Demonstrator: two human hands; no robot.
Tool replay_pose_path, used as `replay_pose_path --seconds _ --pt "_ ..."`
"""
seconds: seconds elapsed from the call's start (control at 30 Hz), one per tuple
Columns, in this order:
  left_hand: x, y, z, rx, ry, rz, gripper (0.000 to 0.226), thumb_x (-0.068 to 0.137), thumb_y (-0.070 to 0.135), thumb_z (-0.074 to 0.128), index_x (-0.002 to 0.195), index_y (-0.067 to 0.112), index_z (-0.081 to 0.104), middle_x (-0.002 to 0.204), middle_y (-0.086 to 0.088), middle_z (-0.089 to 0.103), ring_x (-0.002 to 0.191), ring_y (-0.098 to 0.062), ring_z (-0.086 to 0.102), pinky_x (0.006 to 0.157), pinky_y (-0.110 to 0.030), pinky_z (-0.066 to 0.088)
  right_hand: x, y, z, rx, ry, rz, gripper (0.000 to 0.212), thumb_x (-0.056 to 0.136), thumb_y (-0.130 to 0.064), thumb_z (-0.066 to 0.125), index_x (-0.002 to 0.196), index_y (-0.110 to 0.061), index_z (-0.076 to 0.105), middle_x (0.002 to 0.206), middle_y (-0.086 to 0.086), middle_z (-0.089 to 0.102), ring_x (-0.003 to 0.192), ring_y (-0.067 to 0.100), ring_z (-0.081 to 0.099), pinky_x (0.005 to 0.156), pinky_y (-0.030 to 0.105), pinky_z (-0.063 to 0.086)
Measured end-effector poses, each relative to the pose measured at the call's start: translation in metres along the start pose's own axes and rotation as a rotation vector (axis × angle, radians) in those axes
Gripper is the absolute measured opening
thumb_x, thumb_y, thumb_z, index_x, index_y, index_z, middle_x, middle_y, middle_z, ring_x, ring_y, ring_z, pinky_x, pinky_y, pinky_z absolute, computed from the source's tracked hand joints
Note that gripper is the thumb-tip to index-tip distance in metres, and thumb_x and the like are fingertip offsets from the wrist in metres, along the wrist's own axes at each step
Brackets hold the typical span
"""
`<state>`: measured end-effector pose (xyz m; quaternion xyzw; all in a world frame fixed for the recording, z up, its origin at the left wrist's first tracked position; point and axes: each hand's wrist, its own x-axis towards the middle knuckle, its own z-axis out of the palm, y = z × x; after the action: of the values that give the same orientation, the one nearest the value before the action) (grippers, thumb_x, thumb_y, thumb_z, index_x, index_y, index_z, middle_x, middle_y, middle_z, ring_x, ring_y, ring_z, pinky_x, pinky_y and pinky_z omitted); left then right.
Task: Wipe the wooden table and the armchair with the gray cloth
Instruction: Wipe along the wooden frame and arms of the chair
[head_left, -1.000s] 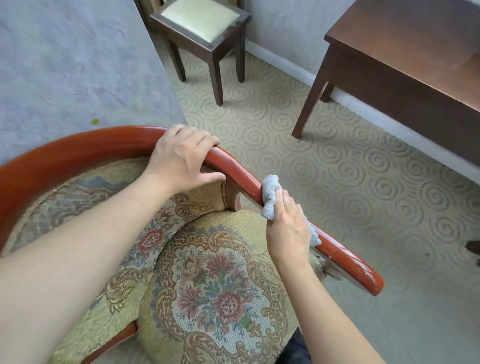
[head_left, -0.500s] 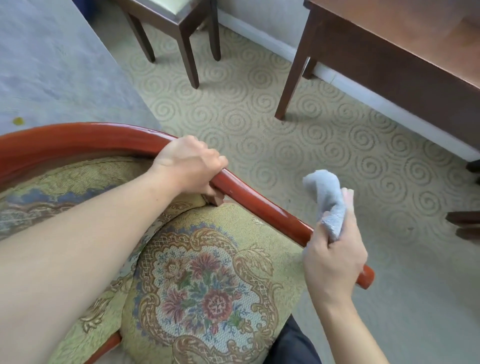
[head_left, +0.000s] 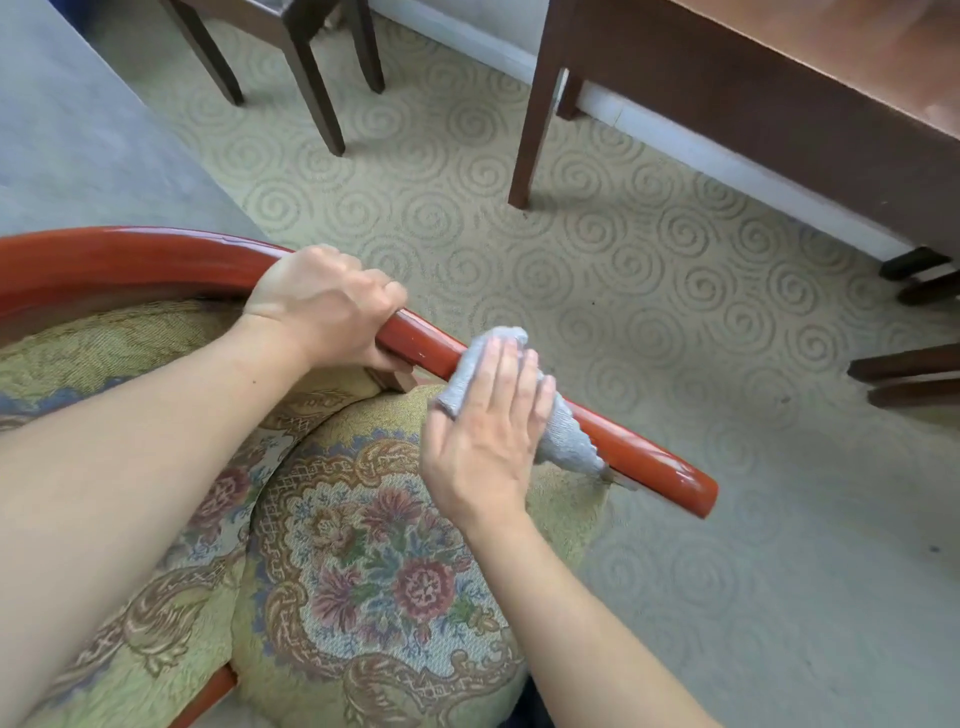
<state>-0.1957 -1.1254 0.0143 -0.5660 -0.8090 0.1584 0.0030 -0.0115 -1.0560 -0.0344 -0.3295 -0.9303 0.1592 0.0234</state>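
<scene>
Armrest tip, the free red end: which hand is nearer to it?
Right. The right hand presses the cloth on the armrest, a short way up from the tip. The left hand grips the rail farther up, beyond the cloth.

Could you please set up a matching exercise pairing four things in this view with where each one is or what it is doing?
Things:
1. left hand
2. right hand
3. gray cloth
4. wooden table

States:
A. lies draped over the red armrest
B. stands on the carpet by the wall
C. grips the chair's red rail
D. presses flat on the cloth, fingers straight

Pairs: 1-C, 2-D, 3-A, 4-B
</scene>
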Motion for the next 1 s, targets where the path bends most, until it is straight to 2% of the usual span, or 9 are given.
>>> replay_pose_path --seconds 0.13,0.27,0.37,0.47,0.53,0.63,0.8,0.9,1.0 --pt "0.0 0.003 -0.001 0.0 -0.018 -0.03 0.064 0.07 0.08 0.059 0.082 0.018 0.066 0.085 -0.002 0.074 0.077 -0.028 0.071 0.068 -0.032 0.045 0.015 -0.012 0.004 0.002 -0.067 -0.046 0.083 0.094 -0.061 0.027 0.152 -0.001 0.024 0.151 0.017 0.038 0.141 0.037 0.029 0.12 0.051 0.008" --pt "0.003 0.003 0.0 0.005 0.006 -0.042 0.071 0.068 0.092 0.043 0.086 0.027 0.067 0.088 0.008 0.073 0.082 -0.02 0.071 0.071 -0.03 0.043 -0.002 0.043 -0.009 -0.11 -0.049 -0.212 0.081 0.097 -0.06 0.032 0.153 -0.001 0.026 0.149 0.015 0.041 0.135 0.037 0.037 0.12 0.047 0.015" --pt "0.002 0.002 0.003 0.01 0.021 -0.038 0.07 0.068 0.093 0.044 0.079 0.027 0.065 0.081 0.008 0.072 0.075 -0.021 0.07 0.068 -0.029 0.044 -0.027 0.094 -0.022 -0.149 0.009 -0.144 0.077 0.098 -0.058 0.031 0.153 -0.003 0.029 0.151 0.013 0.041 0.137 0.036 0.037 0.119 0.05 0.019" --pt "0.003 0.001 0.006 0.023 0.006 -0.042 0.066 0.066 0.09 0.052 0.071 0.025 0.062 0.072 0.004 0.07 0.065 -0.023 0.068 0.063 -0.029 0.044 -0.053 0.149 -0.031 -0.106 0.088 0.012 0.076 0.096 -0.055 0.034 0.151 -0.003 0.031 0.152 0.012 0.04 0.14 0.036 0.034 0.117 0.056 0.023" --pt "0.003 0.001 0.008 0.023 0.007 -0.034 0.066 0.066 0.089 0.055 0.07 0.024 0.062 0.071 0.002 0.069 0.063 -0.024 0.068 0.063 -0.029 0.044 -0.059 0.158 -0.028 -0.028 0.104 0.122 0.081 0.093 -0.057 0.036 0.152 -0.003 0.027 0.155 0.013 0.034 0.146 0.036 0.025 0.118 0.06 0.017" --pt "0.003 0.0 0.009 0.027 0.021 -0.004 0.068 0.067 0.089 0.054 0.072 0.022 0.062 0.074 0.001 0.071 0.067 -0.024 0.069 0.065 -0.03 0.044 -0.051 0.128 -0.02 -0.006 0.095 0.204 0.09 0.092 -0.068 0.026 0.154 -0.003 0.02 0.159 0.014 0.025 0.149 0.039 0.013 0.118 0.064 0.004" --pt "-0.002 0.0 0.009 -0.023 0.021 0.024 0.065 0.07 0.076 0.069 0.072 0.011 0.064 0.071 -0.01 0.07 0.064 -0.032 0.068 0.064 -0.034 0.045 -0.024 0.04 -0.004 -0.011 -0.062 -0.063 0.102 0.089 -0.078 0.017 0.157 -0.002 0.006 0.165 0.018 0.004 0.151 0.036 -0.008 0.117 0.064 -0.005" --pt "-0.002 0.001 0.011 -0.078 0.085 0.013 0.053 0.082 0.056 0.047 0.07 0.007 0.064 0.069 -0.014 0.069 0.061 -0.035 0.067 0.062 -0.037 0.046 0.005 -0.023 0.007 0.105 -0.108 -0.105 0.105 0.088 -0.079 0.01 0.156 0.001 0.004 0.164 0.021 0.001 0.151 0.034 -0.011 0.118 0.061 -0.007" --pt "-0.002 0.001 0.013 -0.113 0.123 0.002 0.046 0.087 0.037 0.034 0.071 0.006 0.064 0.068 -0.017 0.068 0.059 -0.037 0.066 0.061 -0.038 0.046 0.018 -0.034 0.004 0.074 -0.155 -0.141 0.099 0.09 -0.073 0.011 0.156 0.001 0.006 0.164 0.02 0.009 0.152 0.033 -0.002 0.12 0.056 -0.003"
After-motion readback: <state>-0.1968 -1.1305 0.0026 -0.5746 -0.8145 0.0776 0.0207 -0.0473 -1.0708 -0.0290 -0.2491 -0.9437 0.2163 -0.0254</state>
